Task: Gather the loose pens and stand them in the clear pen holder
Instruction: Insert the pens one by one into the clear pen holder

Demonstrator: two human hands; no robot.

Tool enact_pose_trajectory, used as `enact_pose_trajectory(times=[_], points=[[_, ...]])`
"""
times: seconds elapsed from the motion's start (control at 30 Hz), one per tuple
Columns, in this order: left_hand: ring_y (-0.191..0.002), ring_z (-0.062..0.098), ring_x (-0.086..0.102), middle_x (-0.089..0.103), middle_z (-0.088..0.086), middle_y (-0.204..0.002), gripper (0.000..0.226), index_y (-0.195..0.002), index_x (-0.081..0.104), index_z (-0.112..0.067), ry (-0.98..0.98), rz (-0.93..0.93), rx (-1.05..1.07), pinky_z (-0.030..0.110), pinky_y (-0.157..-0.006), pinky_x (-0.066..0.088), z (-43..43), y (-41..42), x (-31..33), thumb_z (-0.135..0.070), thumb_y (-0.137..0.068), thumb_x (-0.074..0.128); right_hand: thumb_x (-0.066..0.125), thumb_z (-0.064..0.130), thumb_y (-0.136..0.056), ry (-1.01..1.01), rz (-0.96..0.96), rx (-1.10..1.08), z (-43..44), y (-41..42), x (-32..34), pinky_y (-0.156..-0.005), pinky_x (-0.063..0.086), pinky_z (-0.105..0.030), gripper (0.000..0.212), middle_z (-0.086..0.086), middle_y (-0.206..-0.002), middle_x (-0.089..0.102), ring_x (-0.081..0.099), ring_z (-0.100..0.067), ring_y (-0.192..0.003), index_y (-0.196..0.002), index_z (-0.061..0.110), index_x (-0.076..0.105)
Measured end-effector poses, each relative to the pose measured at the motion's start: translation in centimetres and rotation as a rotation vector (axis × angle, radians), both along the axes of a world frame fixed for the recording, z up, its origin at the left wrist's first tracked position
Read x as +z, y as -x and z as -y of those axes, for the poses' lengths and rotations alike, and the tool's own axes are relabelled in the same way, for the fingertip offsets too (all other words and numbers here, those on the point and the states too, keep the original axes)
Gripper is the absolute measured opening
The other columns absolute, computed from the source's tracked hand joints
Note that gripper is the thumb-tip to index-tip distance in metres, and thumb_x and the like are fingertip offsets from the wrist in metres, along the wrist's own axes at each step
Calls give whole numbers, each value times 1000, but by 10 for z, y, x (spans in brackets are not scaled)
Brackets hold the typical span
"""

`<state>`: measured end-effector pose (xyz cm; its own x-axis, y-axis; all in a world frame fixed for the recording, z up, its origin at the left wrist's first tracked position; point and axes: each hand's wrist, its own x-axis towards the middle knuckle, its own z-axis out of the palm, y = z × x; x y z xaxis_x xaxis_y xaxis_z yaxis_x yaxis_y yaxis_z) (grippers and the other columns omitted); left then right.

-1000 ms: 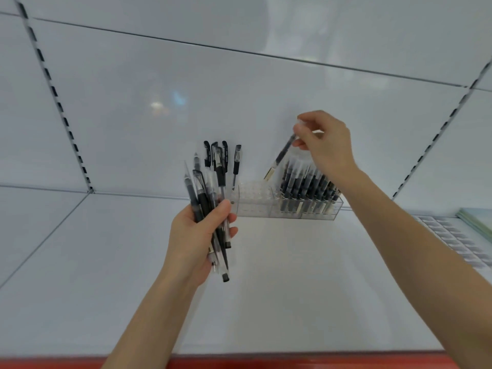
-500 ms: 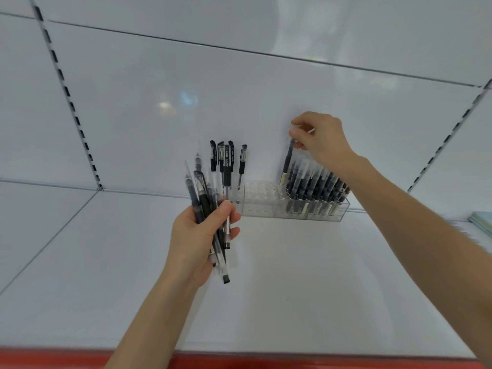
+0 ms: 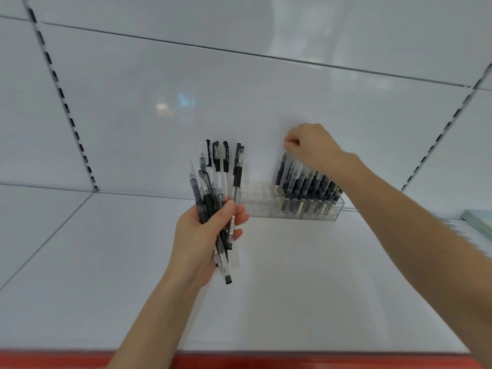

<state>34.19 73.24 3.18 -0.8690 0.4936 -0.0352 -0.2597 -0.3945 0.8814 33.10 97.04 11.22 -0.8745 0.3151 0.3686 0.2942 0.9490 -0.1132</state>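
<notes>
A white shelf [image 3: 306, 275] with a white back panel. At centre left, the left hand [image 3: 205, 235] grips a bundle of black and clear pens [image 3: 215, 187], fingers closed around them, tips fanned upward. To its right, a clear holder [image 3: 266, 202] stands against the panel; its left holes are empty, its right side packed with upright pens. Above it, the right hand [image 3: 311, 147] pinches the top of one pen [image 3: 281, 171], seating it in the filled block's leftmost row. Next, likely release, then draw another pen from the bundle.
</notes>
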Motion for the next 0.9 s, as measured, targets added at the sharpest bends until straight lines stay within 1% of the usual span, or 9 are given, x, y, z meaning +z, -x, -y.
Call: enact_pose_trajectory(times=[0.13, 0.2, 0.27, 0.33, 0.43, 0.53, 0.67, 0.8, 0.9], points=[[-64, 9, 70, 73, -1, -68, 8, -92, 63, -9, -3, -6, -10, 19, -51, 53, -1, -1, 1, -10, -86, 59, 44, 6, -84, -36, 94, -47, -3, 1, -2, -65, 40, -31, 36, -8, -66, 52, 49, -26, -72, -49, 14, 46], [-64, 9, 70, 73, -1, -69, 7, -92, 63, -10, -1, -9, -14, 19, -51, 52, -3, -1, 0, -10, -86, 59, 43, 7, -85, -39, 120, -61, 0, 2, -2, -63, 39, -31, 36, -5, -58, 45, 46, -25, -68, -49, 12, 42], [-65, 9, 70, 73, 0, -70, 7, -91, 63, -10, 4, -9, -18, 19, -50, 52, -3, -2, 0, -10, -85, 59, 41, 11, -87, -38, 119, -55, 3, -2, -2, -67, 46, -35, 30, -8, -64, 51, 51, -29, -74, -60, 6, 52], [-65, 10, 70, 74, 0, -71, 8, -92, 63, -10, 5, -9, -26, 19, -50, 52, -3, -3, 0, -11, -85, 60, 41, 18, -92, -17, -41, -22, 8, -10, -3, -81, 49, -39, 27, -15, -88, 64, 56, -32, -91, -90, 3, 63], [-65, 10, 70, 74, 0, -72, 9, -93, 63, -10, 12, -17, -40, 18, -50, 52, -4, -3, 0, -13, -85, 60, 49, 22, -92, 378, -345, 87, 35, -31, 2, -84, 48, -28, 22, -5, -95, 68, 60, -16, -87, -101, 8, 65], [-63, 10, 70, 74, 0, -70, 8, -92, 63, -10, 10, -24, -59, 18, -50, 52, -8, -5, 0, -11, -85, 60, 59, 28, -87, 862, -202, 216, 64, -44, 3, -72, 54, -25, 17, 1, -84, 69, 67, -9, -73, -99, 16, 62], [-65, 12, 71, 74, 1, -71, 7, -91, 62, -11, 19, -44, -67, 19, -50, 52, -9, -7, -2, -11, -85, 59, 66, 18, -82, 1075, -126, 254, 76, -40, -8, -61, 56, -19, 26, -2, -76, 70, 68, -10, -62, -107, 11, 59], [-68, 13, 72, 74, 2, -76, 5, -89, 62, -10, 11, -39, 24, 21, -53, 55, 1, 2, -5, -11, -87, 57, 65, 10, -83, 1124, -410, 240, 68, -30, -3, -56, 55, -18, 15, 3, -60, 70, 67, -9, -55, -96, 15, 59], [-56, 9, 65, 71, 0, -72, 4, -88, 58, -12, 39, -50, 87, 18, -47, 50, 9, 10, -8, -14, -89, 55, 61, 11, -86, 939, -613, 172, 57, -18, 1, -62, 56, -21, 17, -3, -73, 68, 67, -12, -60, -101, 16, 57]])
